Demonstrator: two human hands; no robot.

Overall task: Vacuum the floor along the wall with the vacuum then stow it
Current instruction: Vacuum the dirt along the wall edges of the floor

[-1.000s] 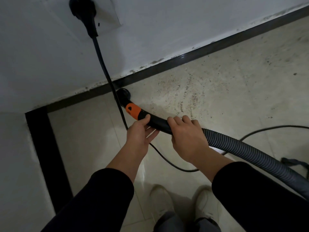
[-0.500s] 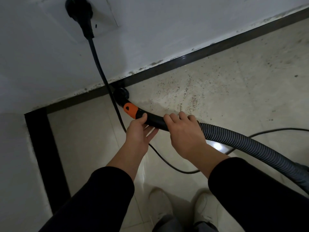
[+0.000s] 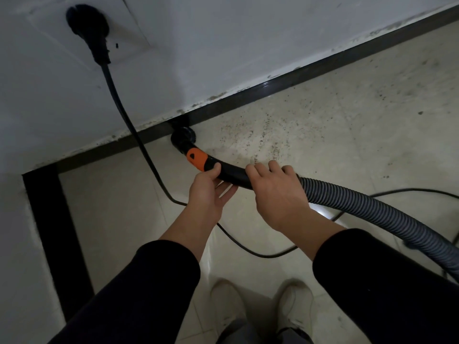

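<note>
- Head view, nearest: pale shoes (image 3: 260, 309) on a glossy tiled floor (image 3: 372, 95).
- Both hands hold the vacuum's rigid black tube (image 3: 233, 173): right hand (image 3: 280, 194) curled over it, left hand (image 3: 207, 192) cradling it, thumb on top, beside an orange collar (image 3: 197, 158).
- Ribbed grey hose (image 3: 372, 209) trails right.
- Since a second ago, the round nozzle (image 3: 183, 139) stays at the dark skirting (image 3: 298, 80). Gritty specks (image 3: 268, 135) remain rightward, so sweeping seems barely begun.

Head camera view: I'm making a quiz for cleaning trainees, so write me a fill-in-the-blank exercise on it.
The collar ahead of the left hand is coloured ____. The right hand grips the wand just before the ribbed grey ____. The power cord hangs from a plug on the white ____.
Missing words: orange; hose; wall.
</note>
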